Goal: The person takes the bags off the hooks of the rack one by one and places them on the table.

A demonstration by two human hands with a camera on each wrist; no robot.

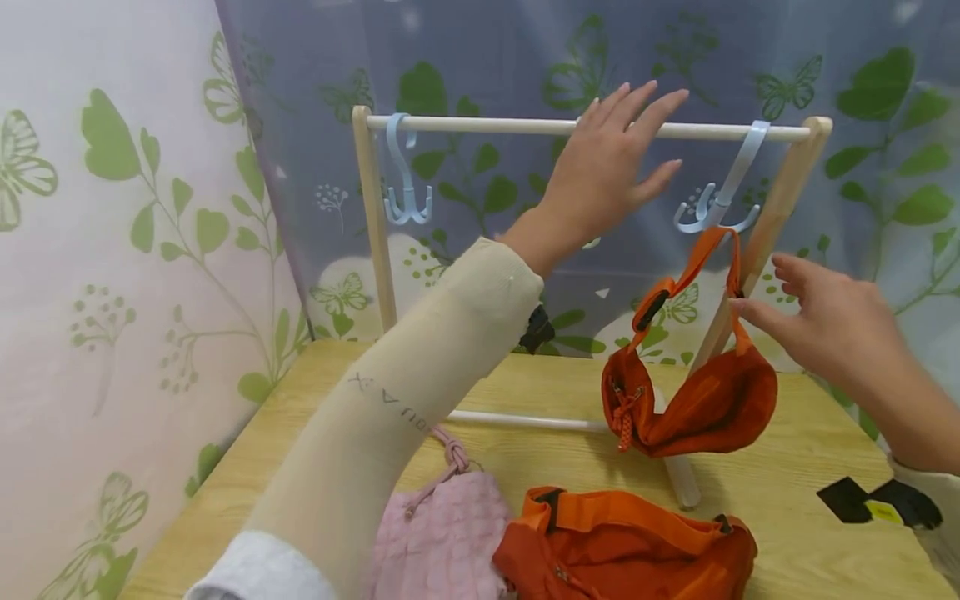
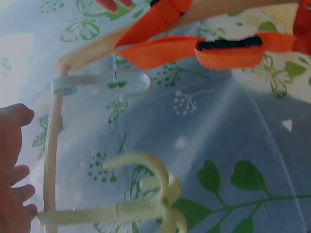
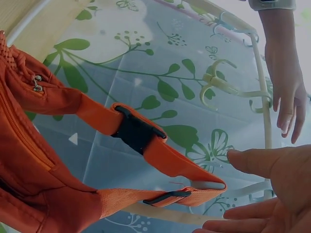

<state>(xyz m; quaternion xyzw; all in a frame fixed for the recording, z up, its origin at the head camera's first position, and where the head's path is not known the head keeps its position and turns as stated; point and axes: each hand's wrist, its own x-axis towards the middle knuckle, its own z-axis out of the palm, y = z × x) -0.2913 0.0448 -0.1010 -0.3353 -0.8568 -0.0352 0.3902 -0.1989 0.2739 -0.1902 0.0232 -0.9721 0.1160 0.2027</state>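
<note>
Orange bag (image 1: 708, 412), one: hung by its strap on a pale-blue hook (image 1: 740, 171); your right hand (image 1: 851, 321) just beside, your left hand (image 1: 600, 167) near the rail (image 1: 487, 126) (both hands' fingers apart).

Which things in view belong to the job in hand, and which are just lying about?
In the job, it seems:
hanging orange bag, right hand beside it
blue hook it hangs from
rack

Just lying about, perhaps for later:
pink bag, on the table
second orange bag, also on the table
</note>
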